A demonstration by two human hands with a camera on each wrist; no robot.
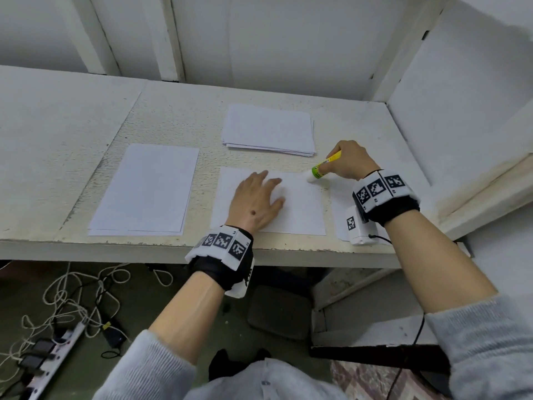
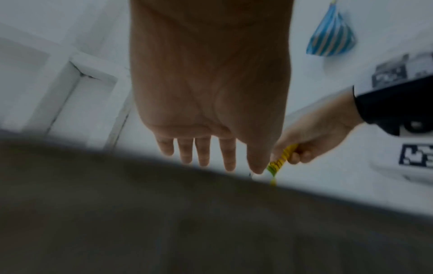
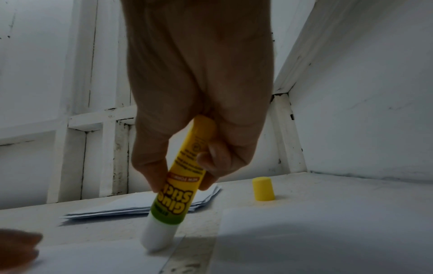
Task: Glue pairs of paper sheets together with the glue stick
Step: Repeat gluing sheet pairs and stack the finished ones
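A white paper sheet [image 1: 294, 209] lies at the table's front middle. My left hand [image 1: 256, 202] presses flat on it with straight fingers [image 2: 203, 153]. My right hand [image 1: 350, 163] grips a yellow and green glue stick [image 1: 324, 166] [image 3: 185, 178], tilted, with its white glue tip touching the sheet's far right corner. The glue stick [image 2: 280, 161] also shows past my left thumb. Another sheet [image 1: 340, 209] lies under my right wrist. The yellow cap [image 3: 263, 189] stands upright on the table beyond it.
A stack of white sheets [image 1: 268, 129] lies at the back middle of the table [image 1: 72, 134]. A pile of sheets [image 1: 147, 192] sits at the front left. White walls close in at the back and right. Cables and a power strip [image 1: 54, 350] lie on the floor.
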